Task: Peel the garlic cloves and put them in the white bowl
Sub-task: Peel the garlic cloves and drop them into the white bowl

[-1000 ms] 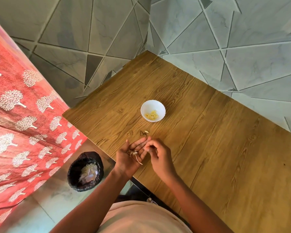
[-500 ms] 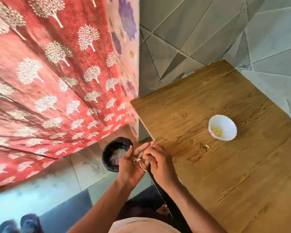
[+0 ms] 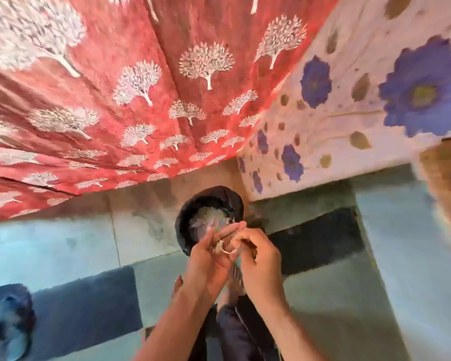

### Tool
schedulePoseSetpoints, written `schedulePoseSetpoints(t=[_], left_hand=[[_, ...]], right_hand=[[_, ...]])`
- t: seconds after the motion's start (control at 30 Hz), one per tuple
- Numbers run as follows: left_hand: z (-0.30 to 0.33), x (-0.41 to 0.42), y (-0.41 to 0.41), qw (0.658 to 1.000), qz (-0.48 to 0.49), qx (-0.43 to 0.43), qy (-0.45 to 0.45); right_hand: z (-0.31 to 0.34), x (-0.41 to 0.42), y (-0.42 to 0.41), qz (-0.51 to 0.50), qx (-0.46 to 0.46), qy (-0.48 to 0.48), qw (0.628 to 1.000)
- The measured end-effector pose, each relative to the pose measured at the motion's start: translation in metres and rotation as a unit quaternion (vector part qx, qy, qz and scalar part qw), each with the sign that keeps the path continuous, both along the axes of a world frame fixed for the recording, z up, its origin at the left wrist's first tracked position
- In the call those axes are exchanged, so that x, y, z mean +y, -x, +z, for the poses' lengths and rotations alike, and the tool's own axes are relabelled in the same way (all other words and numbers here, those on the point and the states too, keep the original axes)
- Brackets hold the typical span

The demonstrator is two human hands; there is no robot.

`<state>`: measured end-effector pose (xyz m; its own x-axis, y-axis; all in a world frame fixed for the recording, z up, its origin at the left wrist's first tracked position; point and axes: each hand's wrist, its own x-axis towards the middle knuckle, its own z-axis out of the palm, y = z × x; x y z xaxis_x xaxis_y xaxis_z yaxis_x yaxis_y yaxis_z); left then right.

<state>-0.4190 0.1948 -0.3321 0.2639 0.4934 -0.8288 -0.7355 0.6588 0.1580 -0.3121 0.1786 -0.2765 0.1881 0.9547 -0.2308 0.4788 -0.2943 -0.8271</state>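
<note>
A red cloth with white trees (image 3: 130,100) fills the far left, and a pale cloth with blue flowers (image 3: 362,100) the far right. A strip of the wooden desk (image 3: 445,183) shows at the right edge. On the tiled floor (image 3: 50,246) stands a black bin (image 3: 185,230), holding pale scraps. Just above its near rim, the left hand (image 3: 211,259) lies palm up, fingers relaxed, carrying garlic skins (image 3: 219,247). The right hand (image 3: 255,254) touches it, fingers curled and pinching a strand of skin. The view is blurred; the white bowl is out of view.
</note>
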Motion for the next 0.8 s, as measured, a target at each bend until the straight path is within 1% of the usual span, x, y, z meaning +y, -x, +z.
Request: schedulePoseSetpoints(t=[0.07, 0.17, 0.23, 0.27, 0.37, 0.47, 0.5, 0.53, 0.6, 0.63, 0.67, 0.73, 0.77, 0.8], left_hand=[[-0.066, 0.011, 0.006, 0.999, 0.018, 0.021, 0.020], [-0.179, 0.019, 0.010, 0.997, 0.035, 0.054, 0.039], [-0.240, 0.025, 0.013, 0.996, 0.037, 0.064, 0.058], [-0.269, 0.025, 0.013, 0.995, 0.042, 0.060, 0.065], [-0.324, 0.032, 0.016, 0.993, 0.042, 0.070, 0.087], [-0.341, 0.033, 0.017, 0.993, 0.063, 0.003, 0.098], [-0.343, 0.032, 0.020, 0.993, 0.071, -0.016, 0.090], [-0.344, 0.031, 0.021, 0.993, 0.074, -0.033, 0.081], [-0.340, 0.030, 0.024, 0.991, 0.098, -0.060, 0.068], [-0.337, 0.032, 0.024, 0.991, 0.104, -0.055, 0.069], [-0.333, 0.034, 0.024, 0.991, 0.101, -0.045, 0.071], [-0.330, 0.041, 0.024, 0.993, 0.085, -0.011, 0.084], [-0.327, 0.044, 0.024, 0.993, 0.075, 0.004, 0.088], [-0.324, 0.046, 0.024, 0.993, 0.067, 0.019, 0.091]], right_hand=[[-0.068, 0.017, 0.004, 0.009, -0.004, 0.007, 1.000], [-0.193, 0.032, 0.007, 0.022, -0.033, 0.030, 0.999], [-0.251, 0.039, 0.007, 0.040, -0.053, 0.031, 0.997], [-0.284, 0.039, 0.008, 0.065, -0.062, 0.028, 0.996], [-0.346, 0.039, 0.012, 0.169, -0.093, -0.020, 0.981], [-0.379, 0.032, 0.016, 0.256, -0.129, -0.068, 0.956], [-0.386, 0.030, 0.019, 0.283, -0.137, -0.062, 0.947], [-0.391, 0.029, 0.019, 0.304, -0.148, -0.042, 0.940], [-0.401, 0.033, 0.015, 0.323, -0.170, 0.046, 0.930], [-0.404, 0.038, 0.011, 0.308, -0.174, 0.087, 0.931], [-0.405, 0.043, 0.009, 0.279, -0.179, 0.107, 0.937], [-0.397, 0.050, 0.013, 0.228, -0.159, 0.089, 0.957], [-0.391, 0.049, 0.020, 0.237, -0.127, 0.063, 0.961], [-0.386, 0.046, 0.025, 0.274, -0.082, 0.050, 0.957]])
